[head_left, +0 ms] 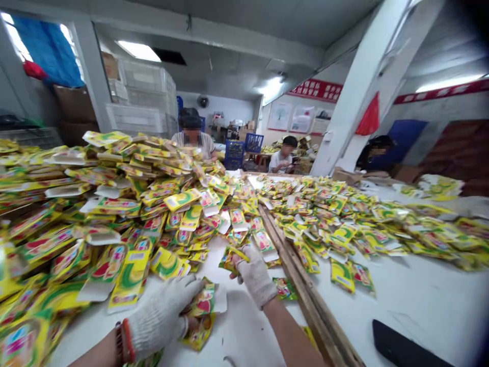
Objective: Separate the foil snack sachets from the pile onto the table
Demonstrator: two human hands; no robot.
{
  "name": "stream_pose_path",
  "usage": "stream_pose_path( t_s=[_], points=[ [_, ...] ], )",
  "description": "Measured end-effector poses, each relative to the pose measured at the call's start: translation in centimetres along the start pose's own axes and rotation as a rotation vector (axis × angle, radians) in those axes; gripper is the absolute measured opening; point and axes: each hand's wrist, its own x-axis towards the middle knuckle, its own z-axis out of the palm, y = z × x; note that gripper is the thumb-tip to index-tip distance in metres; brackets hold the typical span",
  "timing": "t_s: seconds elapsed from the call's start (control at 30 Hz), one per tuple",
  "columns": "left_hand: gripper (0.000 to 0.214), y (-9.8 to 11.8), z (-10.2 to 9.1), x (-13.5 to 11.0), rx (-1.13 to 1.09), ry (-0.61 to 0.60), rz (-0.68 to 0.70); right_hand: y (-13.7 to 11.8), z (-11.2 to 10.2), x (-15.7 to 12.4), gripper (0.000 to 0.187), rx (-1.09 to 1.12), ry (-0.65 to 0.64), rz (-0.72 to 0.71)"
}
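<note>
Both my hands wear white knit gloves. My left hand point(162, 313) lies with curled fingers over a small stack of yellow-green packets point(202, 306) near the table's front edge. My right hand point(254, 275) reaches forward and pinches a single yellow-green packet point(230, 257) at the foot of the big pile. Another small packet point(284, 288) lies just right of my right wrist.
A huge heap of packets point(95, 204) fills the left of the white table point(420, 300); a flatter spread of packets point(344, 214) covers the right. Wooden slats point(305, 290) run between them. A black phone point(405, 349) lies front right. Three people sit behind.
</note>
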Motion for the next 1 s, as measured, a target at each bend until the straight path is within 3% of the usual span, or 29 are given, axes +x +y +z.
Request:
stream_pose_path(
  t_s=[0.17,0.3,0.37,0.5,0.63,0.8,0.9,1.0],
  points=[
    [0.053,-0.5,-0.4,2.9,-0.101,0.218,-0.03,-0.2,-0.1,0.0,0.025,0.057,0.014,-0.146],
    [0.044,0.4,-1.0,3.3,-0.165,0.31,-0.004,-0.2,-0.4,-0.5,0.02,-0.179,-0.061,-0.147],
    [0.046,0.6,-0.6,3.1,-0.159,0.338,0.003,0.0,-0.5,-0.6,0.016,-0.303,-0.126,-0.221],
    [0.049,0.4,0.2,2.8,-0.173,0.313,0.08,0.4,-0.9,-0.5,0.012,-0.463,-0.142,-0.358],
    [0.039,-0.2,-0.2,2.9,-0.286,0.207,0.142,0.9,-1.1,-0.3,0.014,-0.449,-0.132,-0.357],
    [0.044,-0.9,-0.6,2.8,-0.336,0.129,0.169,1.0,-1.1,-0.6,0.014,-0.564,-0.197,-0.4],
    [0.044,-1.1,-0.7,2.8,-0.352,0.129,0.178,0.5,-1.4,-0.8,0.016,-0.499,-0.202,-0.355],
    [0.041,-1.2,-0.8,2.9,-0.342,0.174,0.195,-0.1,-1.7,-0.9,0.023,-0.4,-0.093,-0.301]
  ],
)
